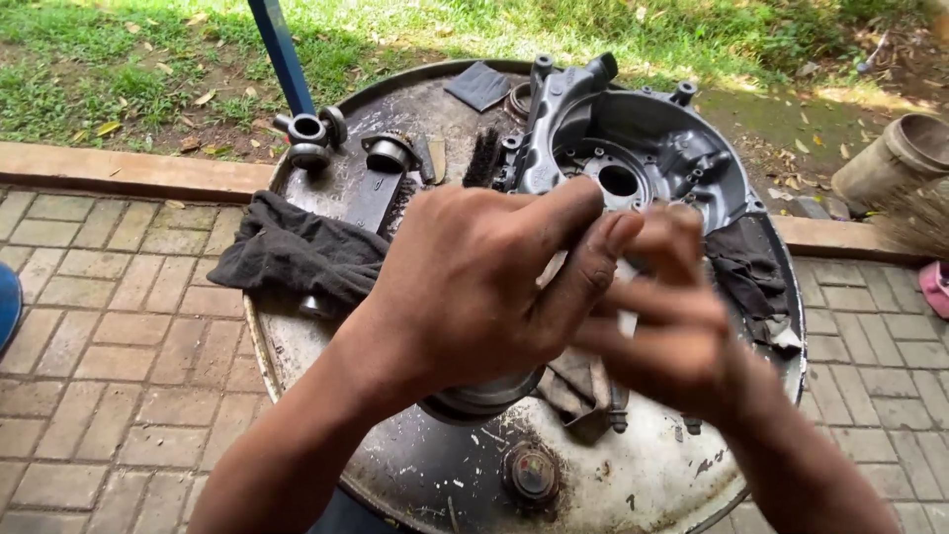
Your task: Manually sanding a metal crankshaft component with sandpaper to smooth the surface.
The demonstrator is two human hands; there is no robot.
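Observation:
My left hand [474, 287] and my right hand [662, 316] meet over the top of a rusty metal drum [297, 361]. Both pinch a small pale piece [627, 321] between their fingertips; most of it is hidden and I cannot tell what it is. The right hand is blurred by motion. Just under my left hand lies a round grey metal part [484, 398], next to a crumpled grey rag [578, 386]. Behind the hands, a dark cast engine casing [643, 148] with a round centre hole lies at the far side of the drum.
On the drum also lie a black rag [297, 252] at the left, a dark rag [746, 267] at the right, a wire brush [481, 158], metal fittings [308, 133], a short metal sleeve [388, 153] and a filler cap [532, 473]. A blue pole [282, 54] rises behind. Brick paving and grass surround it.

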